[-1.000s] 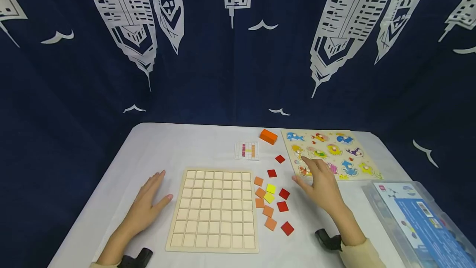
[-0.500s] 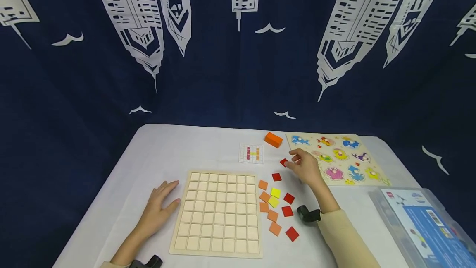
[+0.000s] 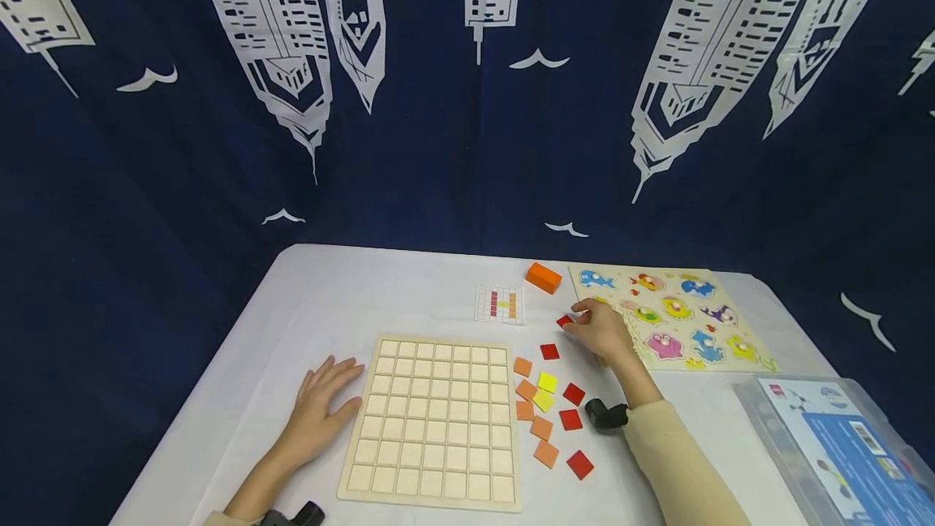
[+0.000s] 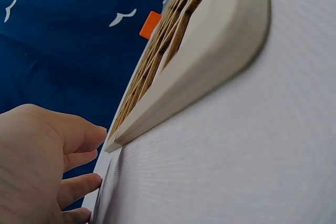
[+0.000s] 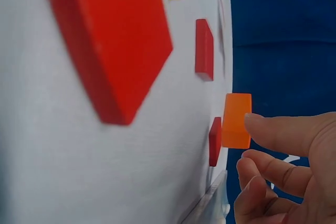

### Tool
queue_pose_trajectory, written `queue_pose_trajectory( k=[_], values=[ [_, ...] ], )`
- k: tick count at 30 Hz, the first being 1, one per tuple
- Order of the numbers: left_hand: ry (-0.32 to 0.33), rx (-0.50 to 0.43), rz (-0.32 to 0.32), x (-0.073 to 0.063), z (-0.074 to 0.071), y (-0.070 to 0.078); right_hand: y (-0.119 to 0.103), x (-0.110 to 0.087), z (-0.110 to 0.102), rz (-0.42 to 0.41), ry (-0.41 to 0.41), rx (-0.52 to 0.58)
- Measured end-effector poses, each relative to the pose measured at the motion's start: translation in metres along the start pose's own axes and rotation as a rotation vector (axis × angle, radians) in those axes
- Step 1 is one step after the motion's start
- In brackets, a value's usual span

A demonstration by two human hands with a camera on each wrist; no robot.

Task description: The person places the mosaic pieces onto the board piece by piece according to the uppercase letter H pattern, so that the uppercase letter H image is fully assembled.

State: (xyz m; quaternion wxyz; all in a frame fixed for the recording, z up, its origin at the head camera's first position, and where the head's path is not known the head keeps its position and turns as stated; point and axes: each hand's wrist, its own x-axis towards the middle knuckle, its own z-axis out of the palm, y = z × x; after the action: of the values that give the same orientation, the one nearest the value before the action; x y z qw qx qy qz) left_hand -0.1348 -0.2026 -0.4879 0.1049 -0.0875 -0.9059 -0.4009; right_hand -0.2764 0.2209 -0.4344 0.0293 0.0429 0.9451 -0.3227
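In the head view, my left hand (image 3: 317,412) rests on the white tablecloth, fingers spread, beside the left edge of the wooden grid board (image 3: 429,503). The left wrist view shows the thumb close to the board's corner (image 4: 157,108). My right hand (image 3: 601,333) reaches over the table, its thumb and index finger at a red square tile (image 3: 563,321). From the right wrist, that red tile (image 5: 215,142) lies flat, just beyond the parted fingertips, with nothing visibly pinched. An orange block (image 3: 544,278) stands behind; in the right wrist view the thumb overlaps it.
Loose red (image 3: 580,465), orange (image 3: 545,454) and yellow tiles (image 3: 548,382) lie right of the board. A pattern card (image 3: 484,314) sits behind it. An animal puzzle (image 3: 679,335) is at the back right, and a clear plastic case (image 3: 840,445) at the right edge.
My right hand has moved left and down from over the animal puzzle to the farthest red tile. The left hand stays beside the board. The head view has shifted slightly.
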Motion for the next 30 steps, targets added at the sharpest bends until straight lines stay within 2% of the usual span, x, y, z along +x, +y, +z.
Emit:
queue_pose_trajectory(
  k=[20, 30],
  values=[
    [-0.003, 0.043, 0.001, -0.001, 0.001, -0.002, -0.001, 0.007, 0.007, 0.074, -0.029, -0.090],
    [-0.008, 0.044, -0.013, -0.001, 0.001, -0.001, -0.003, 0.009, 0.010, 0.088, -0.023, -0.080]
  ],
)
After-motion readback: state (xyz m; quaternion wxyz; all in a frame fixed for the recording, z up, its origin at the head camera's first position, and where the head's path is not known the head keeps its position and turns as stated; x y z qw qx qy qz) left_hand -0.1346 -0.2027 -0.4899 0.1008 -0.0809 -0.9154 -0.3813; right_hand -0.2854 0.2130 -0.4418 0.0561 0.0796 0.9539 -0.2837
